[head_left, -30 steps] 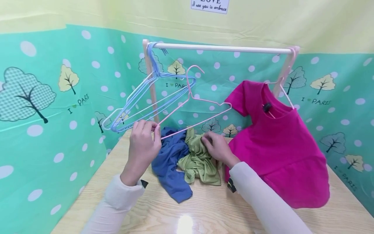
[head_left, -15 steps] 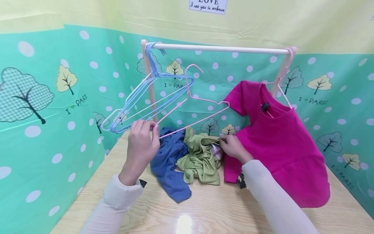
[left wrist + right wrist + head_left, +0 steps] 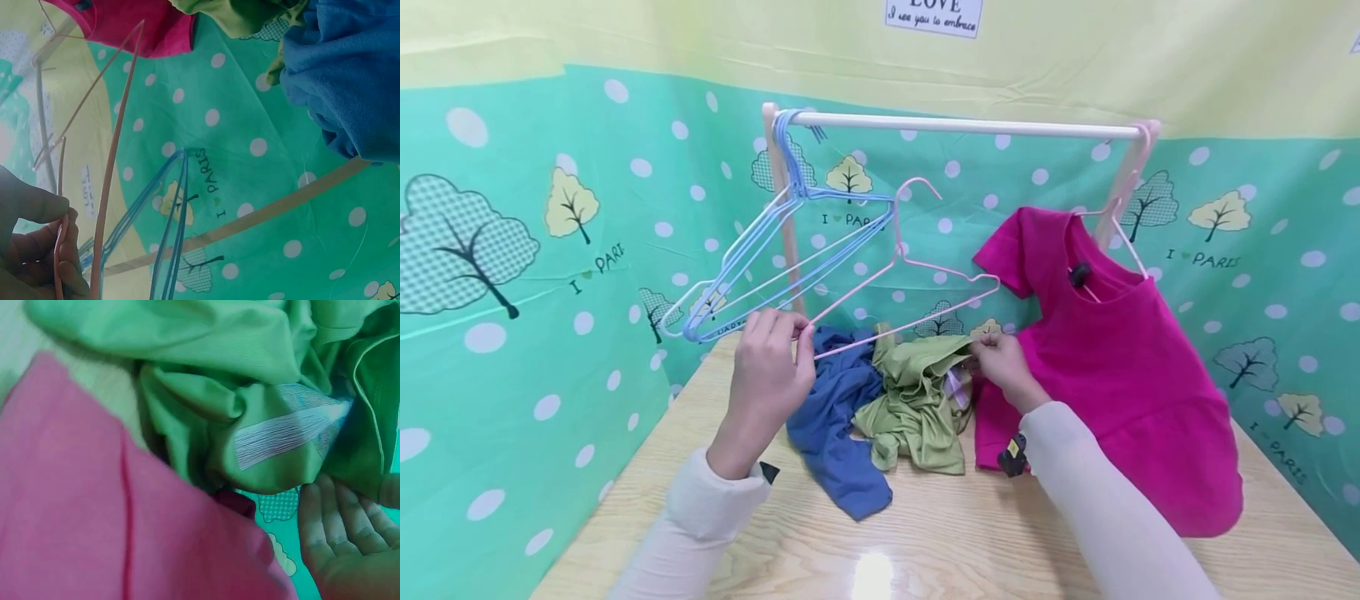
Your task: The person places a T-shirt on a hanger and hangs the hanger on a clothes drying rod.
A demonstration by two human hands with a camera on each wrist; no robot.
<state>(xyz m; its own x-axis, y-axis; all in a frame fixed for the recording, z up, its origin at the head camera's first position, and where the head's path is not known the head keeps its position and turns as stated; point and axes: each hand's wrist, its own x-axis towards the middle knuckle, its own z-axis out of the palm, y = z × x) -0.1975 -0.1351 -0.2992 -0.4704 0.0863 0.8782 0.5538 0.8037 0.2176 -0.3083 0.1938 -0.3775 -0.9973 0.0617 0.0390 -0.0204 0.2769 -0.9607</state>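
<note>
A thin pink clothes hanger (image 3: 898,240) is pinched at its lower left corner by my left hand (image 3: 767,358), hook upward. In the left wrist view the thumb and fingers (image 3: 37,203) grip its wire. My right hand (image 3: 1007,367) pinches the edge of a crumpled green garment (image 3: 917,421) and holds that edge raised. A white label (image 3: 281,434) shows inside the green cloth in the right wrist view. Beside it on the left lies a rumpled blue garment (image 3: 838,442), partly overlapped by the hanger's lower bar in the head view.
A rack with a white rail (image 3: 962,125) stands behind. Several blue hangers (image 3: 842,196) hang at its left end. A magenta short-sleeved top (image 3: 1120,375) hangs on a pink hanger at the right, near my right arm. Everything is above or on a wooden table (image 3: 805,550).
My right hand has moved right along the green garment and lifted its edge, exposing the label. The pink hanger, still in my left hand, has dipped slightly and shifted right.
</note>
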